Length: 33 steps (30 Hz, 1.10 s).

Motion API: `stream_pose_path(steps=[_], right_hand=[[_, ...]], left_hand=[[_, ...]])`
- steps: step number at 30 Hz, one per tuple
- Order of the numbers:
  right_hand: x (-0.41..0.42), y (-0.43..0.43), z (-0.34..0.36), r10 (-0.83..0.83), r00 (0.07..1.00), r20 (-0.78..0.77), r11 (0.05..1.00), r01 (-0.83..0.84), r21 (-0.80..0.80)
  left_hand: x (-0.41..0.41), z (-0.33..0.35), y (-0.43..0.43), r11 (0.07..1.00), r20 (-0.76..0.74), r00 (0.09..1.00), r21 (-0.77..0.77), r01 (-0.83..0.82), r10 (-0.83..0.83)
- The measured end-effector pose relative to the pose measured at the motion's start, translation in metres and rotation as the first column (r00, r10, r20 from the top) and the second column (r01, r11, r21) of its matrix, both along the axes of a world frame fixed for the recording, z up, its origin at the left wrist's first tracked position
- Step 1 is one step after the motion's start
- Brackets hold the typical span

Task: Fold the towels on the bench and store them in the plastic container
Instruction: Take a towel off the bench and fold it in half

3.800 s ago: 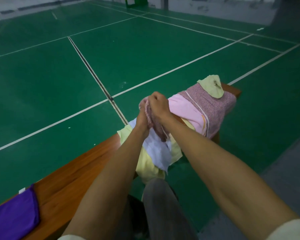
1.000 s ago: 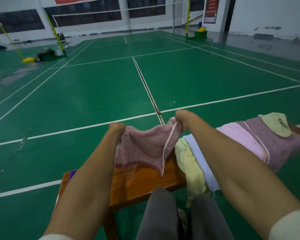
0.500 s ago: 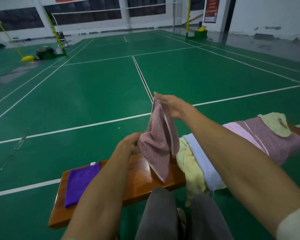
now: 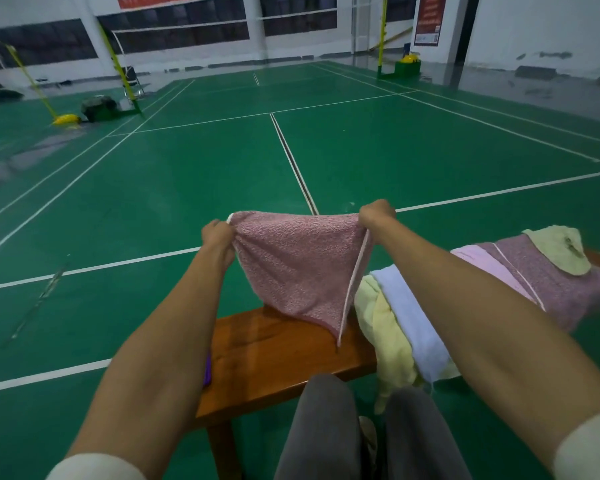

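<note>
A pink terry towel (image 4: 298, 265) hangs stretched in the air above the wooden bench (image 4: 278, 355). My left hand (image 4: 217, 233) pinches its upper left corner and my right hand (image 4: 376, 213) pinches its upper right corner. The towel's lower point dangles just over the bench top. To the right on the bench lies a heap of towels: a yellow one (image 4: 385, 327), a white one (image 4: 409, 317), a light pink one (image 4: 482, 268), a mauve one (image 4: 551, 275) and a small pale yellow cloth (image 4: 558, 247) on top. No plastic container is in view.
A sliver of a purple cloth (image 4: 207, 370) shows on the bench behind my left forearm. My grey-trousered knees (image 4: 326, 427) are in front of the bench. Green court floor surrounds it, with net posts and bags far off at the back.
Half a second ago the pink towel hung bunched, my right hand high and left hand low. Both hands have now drawn apart and level, spreading its top edge wide.
</note>
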State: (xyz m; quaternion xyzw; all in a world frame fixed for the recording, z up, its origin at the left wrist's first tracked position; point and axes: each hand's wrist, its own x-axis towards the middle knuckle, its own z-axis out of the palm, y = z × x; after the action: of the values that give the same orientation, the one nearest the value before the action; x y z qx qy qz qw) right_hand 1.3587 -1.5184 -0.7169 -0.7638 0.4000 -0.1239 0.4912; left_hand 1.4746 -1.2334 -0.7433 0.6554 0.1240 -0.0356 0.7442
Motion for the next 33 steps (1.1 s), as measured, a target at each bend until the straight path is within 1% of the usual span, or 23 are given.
stream_pose_path(steps=[2,3,5,6,7,9,11,12,13,14,15,17,18,19,20,21,22,23,25,26,29,31,33], right_hand=[[0.000,0.003,0.001,-0.034,0.998,0.053,0.968,0.020,0.249],[0.001,0.002,0.000,-0.052,0.997,0.058,0.941,0.030,0.338],[-0.005,0.006,0.006,-0.083,0.994,0.076,0.852,0.032,0.522],[-0.007,0.007,0.009,-0.085,0.992,0.093,0.817,0.015,0.576],[-0.008,0.007,0.012,-0.094,0.989,0.114,0.799,0.007,0.601],[-0.003,0.007,0.009,-0.089,0.985,0.149,0.812,-0.015,0.584],[0.007,0.004,0.000,-0.051,0.986,0.158,0.844,-0.042,0.535],[0.011,0.004,-0.002,-0.024,0.988,0.153,0.834,-0.064,0.548],[0.007,0.007,0.002,0.023,0.991,0.133,0.823,-0.094,0.560],[0.002,0.009,0.008,0.081,0.989,0.125,0.804,-0.139,0.578],[-0.003,0.011,0.016,0.135,0.984,0.114,0.808,-0.176,0.562],[-0.003,0.008,0.025,0.242,0.966,0.088,0.846,-0.255,0.469],[0.001,0.005,0.027,0.250,0.965,0.085,0.868,-0.262,0.422],[0.005,0.000,0.028,0.199,0.976,0.089,0.906,-0.218,0.363],[0.009,-0.006,0.027,0.136,0.986,0.099,0.943,-0.160,0.293],[0.012,-0.012,0.023,0.069,0.992,0.107,0.966,-0.093,0.243],[0.016,-0.017,0.019,0.038,0.992,0.117,0.972,-0.064,0.228],[0.010,-0.014,0.021,0.032,0.989,0.146,0.962,-0.070,0.263],[0.005,-0.009,0.022,0.026,0.976,0.215,0.910,-0.112,0.399],[0.004,-0.008,0.022,0.012,0.968,0.250,0.886,-0.126,0.446],[0.008,-0.003,0.030,-0.107,0.927,0.361,0.827,-0.119,0.550],[0.010,-0.001,0.036,-0.152,0.902,0.404,0.811,-0.119,0.573],[0.011,0.000,0.040,-0.127,0.901,0.416,0.825,-0.136,0.548]], left_hand=[[0.006,-0.003,0.009,1.000,-0.104,0.994,-0.013,-0.014,0.013],[0.004,-0.002,0.015,1.000,-0.180,0.983,0.003,0.025,-0.024],[-0.011,0.003,0.025,0.984,-0.340,0.928,0.046,0.175,-0.149],[-0.020,0.005,0.029,0.968,-0.422,0.878,0.004,0.251,-0.226],[-0.027,0.006,0.031,0.949,-0.484,0.823,-0.060,0.309,-0.298],[-0.042,0.003,0.033,0.893,-0.570,0.701,-0.151,0.423,-0.429],[-0.047,-0.004,0.032,0.814,-0.581,0.619,-0.139,0.565,-0.529],[-0.045,-0.009,0.031,0.786,-0.581,0.607,-0.095,0.611,-0.542],[-0.042,-0.013,0.028,0.778,-0.589,0.613,-0.044,0.626,-0.527],[-0.037,-0.016,0.027,0.783,-0.578,0.649,0.027,0.622,-0.496],[-0.032,-0.016,0.025,0.796,-0.541,0.708,0.111,0.595,-0.453],[-0.020,-0.009,0.023,0.866,-0.351,0.868,0.230,0.443,-0.351],[-0.015,-0.002,0.022,0.913,-0.231,0.930,0.229,0.337,-0.285],[-0.011,0.006,0.022,0.947,-0.119,0.970,0.218,0.236,-0.214],[-0.010,0.014,0.021,0.963,-0.028,0.987,0.215,0.159,-0.157],[-0.007,0.022,0.022,0.970,0.037,0.992,0.217,0.107,-0.117],[-0.004,0.028,0.023,0.972,0.092,0.992,0.227,0.067,-0.090],[-0.001,0.034,0.024,0.970,0.136,0.988,0.241,0.040,-0.074],[0.002,0.044,0.027,0.959,0.192,0.979,0.283,0.009,-0.066],[0.001,0.048,0.029,0.949,0.206,0.976,0.316,0.008,-0.076],[0.003,0.055,0.038,0.913,0.255,0.959,0.407,0.012,-0.126],[0.003,0.059,0.044,0.888,0.266,0.945,0.456,0.051,-0.191],[0.001,0.064,0.048,0.863,0.245,0.931,0.491,0.122,-0.271]])
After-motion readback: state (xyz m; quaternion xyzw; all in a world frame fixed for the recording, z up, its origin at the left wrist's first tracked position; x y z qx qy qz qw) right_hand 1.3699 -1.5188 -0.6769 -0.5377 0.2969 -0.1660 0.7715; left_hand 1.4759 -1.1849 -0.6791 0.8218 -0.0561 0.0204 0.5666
